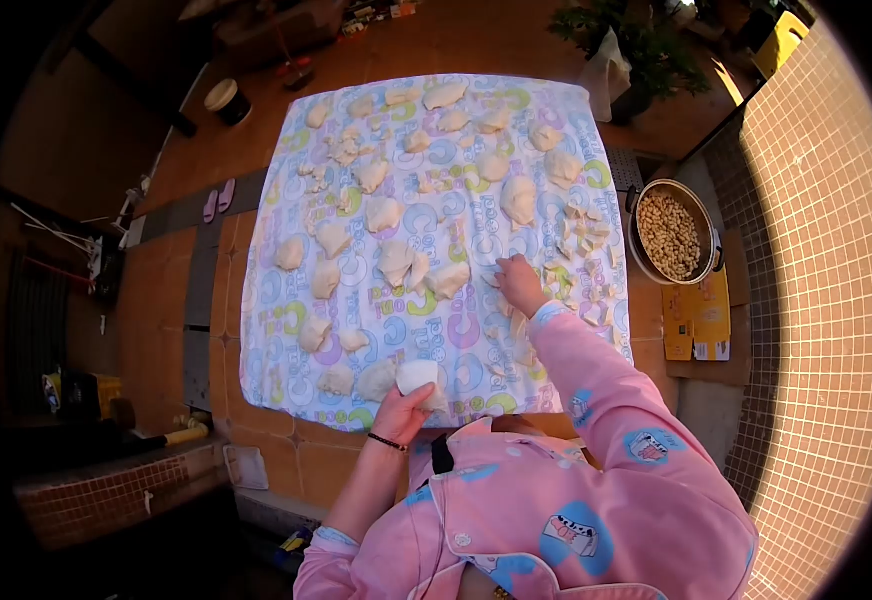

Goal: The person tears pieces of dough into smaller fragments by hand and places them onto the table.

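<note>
A patterned cloth (pixel 456 370) covers a table, with several pale, dough-like lumps spread over it. My left hand (pixel 403 413) is closed round a white piece (pixel 417 376) at the cloth's near edge, beside a larger pale lump (pixel 378 381). Farther up and to the right, my right hand (pixel 520 283) reaches down to the cloth with its fingers drawn together; what they hold, if anything, is too small to tell. Left of it lies a pale lump (pixel 448 280), and a big one (pixel 518 201) lies above. Small broken pieces (pixel 584 232) are scattered to its right.
A pot (pixel 672 230) of light chunks stands right of the table, by yellow cardboard (pixel 696 318). A plant (pixel 646 60) and white bag (pixel 607 75) are behind at right. A bucket (pixel 227 101) and pink slippers (pixel 218 201) are on the floor at left.
</note>
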Tool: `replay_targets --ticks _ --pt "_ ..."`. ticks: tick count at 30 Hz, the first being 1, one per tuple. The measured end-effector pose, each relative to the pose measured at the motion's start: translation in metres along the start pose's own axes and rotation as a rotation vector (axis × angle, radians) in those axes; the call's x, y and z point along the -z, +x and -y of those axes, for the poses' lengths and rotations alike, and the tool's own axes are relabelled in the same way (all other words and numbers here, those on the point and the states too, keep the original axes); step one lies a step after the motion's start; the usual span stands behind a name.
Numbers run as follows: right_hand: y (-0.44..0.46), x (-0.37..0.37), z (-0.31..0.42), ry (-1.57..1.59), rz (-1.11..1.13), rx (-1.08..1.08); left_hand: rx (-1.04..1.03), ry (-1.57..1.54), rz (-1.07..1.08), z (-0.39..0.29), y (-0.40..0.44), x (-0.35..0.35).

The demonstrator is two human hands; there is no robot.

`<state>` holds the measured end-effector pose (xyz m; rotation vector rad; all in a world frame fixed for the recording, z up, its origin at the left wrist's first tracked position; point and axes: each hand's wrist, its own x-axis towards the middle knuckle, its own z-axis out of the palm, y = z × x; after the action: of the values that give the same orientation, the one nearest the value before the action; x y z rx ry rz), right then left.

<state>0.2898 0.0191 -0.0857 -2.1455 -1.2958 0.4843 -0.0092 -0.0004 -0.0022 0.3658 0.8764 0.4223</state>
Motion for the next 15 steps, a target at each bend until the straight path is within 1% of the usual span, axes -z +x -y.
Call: replay_targets --ticks 1,3,4,6,8,9,10,11,12,13,15 --pt "-0.002 0.005 0.002 -0.001 0.000 0.001 -0.018 0.008 0.021 0.001 0.001 -0.002" --pt "-0.009 0.017 0.012 0.197 -0.103 -0.006 -0.042 0.014 0.036 -0.001 0.002 -0.006" --pt "-0.017 0.025 0.026 0.203 -0.096 -0.002 -0.025 -0.013 0.040 -0.002 0.003 -0.010" --pt "-0.043 0.043 0.054 0.569 0.334 -0.118 -0.009 -0.043 0.031 -0.004 0.003 -0.014" --pt "-0.074 0.050 0.084 0.825 0.528 -0.171 0.010 -0.013 0.101 -0.004 0.007 -0.020" --pt "-0.087 0.049 0.093 0.828 0.529 -0.170 -0.003 0.009 0.110 -0.005 0.007 -0.025" --pt "-0.097 0.049 0.101 0.913 0.599 -0.177 -0.004 0.011 0.111 -0.006 0.008 -0.027" --pt "-0.103 0.048 0.104 0.998 0.668 -0.184 -0.014 0.069 0.170 -0.007 0.009 -0.029" --pt "-0.106 0.045 0.104 0.998 0.663 -0.184 -0.021 0.127 0.230 -0.007 0.010 -0.030" --pt "-0.108 0.042 0.103 0.995 0.648 -0.213 -0.019 0.129 0.232 -0.006 0.010 -0.032" --pt "-0.110 0.043 0.103 1.001 0.635 -0.283 -0.070 0.172 0.176 -0.004 0.010 -0.034"
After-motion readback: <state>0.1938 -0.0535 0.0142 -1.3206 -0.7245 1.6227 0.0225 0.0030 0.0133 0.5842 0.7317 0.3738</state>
